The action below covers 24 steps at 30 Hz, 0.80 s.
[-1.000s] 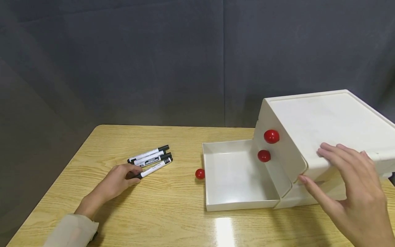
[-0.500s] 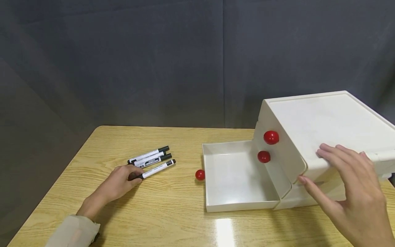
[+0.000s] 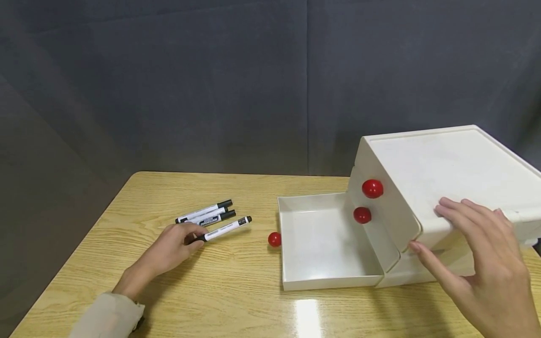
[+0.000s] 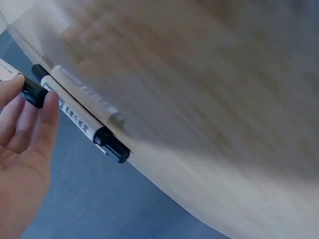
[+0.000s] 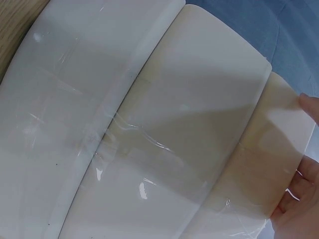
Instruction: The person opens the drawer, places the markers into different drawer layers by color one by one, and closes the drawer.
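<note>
My left hand pinches a whiteboard marker by its black end between thumb and fingers. The marker's white barrel slants up to the right. Several more whiteboard markers lie side by side on the table just behind it; one marker shows its printed barrel in the left wrist view. My right hand rests on a white drawer cabinet, fingers stretched over its top and thumb against its side near the front edge. In the right wrist view, fingertips lie at the cabinet's far edge.
The cabinet's bottom drawer is pulled out to the left, with nothing inside and a red knob on its front. Two upper drawers, with a red knob and another knob, are closed. A dark curtain hangs behind the wooden table.
My left hand has drawn the pinched marker to the right, away from the other markers, and its far end has risen. The right hand stays in place on the cabinet.
</note>
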Each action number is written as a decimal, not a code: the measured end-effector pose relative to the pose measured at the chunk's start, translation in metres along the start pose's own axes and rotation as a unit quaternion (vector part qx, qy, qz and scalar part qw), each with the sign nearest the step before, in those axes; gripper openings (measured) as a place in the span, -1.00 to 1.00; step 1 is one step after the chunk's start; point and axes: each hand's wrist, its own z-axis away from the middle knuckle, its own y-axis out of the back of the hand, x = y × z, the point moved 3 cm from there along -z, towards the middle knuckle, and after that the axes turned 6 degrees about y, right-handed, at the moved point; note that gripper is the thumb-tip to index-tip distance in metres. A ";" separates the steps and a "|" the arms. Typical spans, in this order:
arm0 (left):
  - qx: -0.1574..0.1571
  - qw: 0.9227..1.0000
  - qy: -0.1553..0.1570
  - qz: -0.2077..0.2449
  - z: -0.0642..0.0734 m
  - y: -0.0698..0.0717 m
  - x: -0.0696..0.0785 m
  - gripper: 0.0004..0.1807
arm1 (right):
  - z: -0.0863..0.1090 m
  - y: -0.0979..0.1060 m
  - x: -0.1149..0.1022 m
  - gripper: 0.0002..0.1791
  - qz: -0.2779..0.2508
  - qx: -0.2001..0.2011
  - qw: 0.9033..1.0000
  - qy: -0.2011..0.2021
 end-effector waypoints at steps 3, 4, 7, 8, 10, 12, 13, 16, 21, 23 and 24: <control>0.002 1.000 -0.007 0.003 -0.002 0.000 0.005 -0.78 | 0.000 -0.001 0.000 -0.14 -0.003 0.006 1.000 0.004; 0.005 1.000 -0.011 0.002 -0.003 0.000 0.006 -0.78 | 0.000 -0.001 0.000 -0.14 -0.004 0.009 1.000 0.005; 0.013 1.000 -0.018 0.002 -0.005 0.000 0.012 -0.78 | 0.000 0.000 0.000 -0.14 -0.005 0.010 1.000 0.005; 0.015 1.000 -0.020 0.001 -0.006 0.000 0.014 -0.78 | 0.000 0.000 0.000 -0.14 -0.005 0.010 1.000 0.006; 0.018 1.000 -0.023 0.000 -0.008 0.000 0.018 -0.77 | 0.000 0.000 0.000 -0.14 -0.004 0.009 1.000 0.006; 0.019 1.000 -0.023 0.002 -0.009 0.000 0.023 -0.76 | 0.000 0.000 0.000 -0.14 -0.002 0.006 1.000 0.005; 0.020 1.000 -0.024 0.004 -0.010 0.000 0.025 -0.76 | 0.000 0.000 0.001 -0.14 -0.002 0.006 1.000 0.006; 0.021 0.999 -0.026 0.011 -0.011 -0.002 0.032 -0.75 | 0.000 0.000 0.001 -0.14 -0.001 0.007 1.000 0.006; 0.019 0.999 -0.027 0.019 -0.013 -0.005 0.042 -0.76 | 0.000 0.000 0.000 -0.15 -0.004 0.014 1.000 0.009; 0.022 0.999 -0.033 0.017 -0.014 -0.006 0.046 -0.75 | 0.000 0.000 0.000 -0.15 -0.004 0.016 1.000 0.010; 0.025 0.999 -0.037 0.016 -0.015 -0.006 0.048 -0.75 | 0.000 0.000 -0.001 -0.16 -0.004 0.018 1.000 0.011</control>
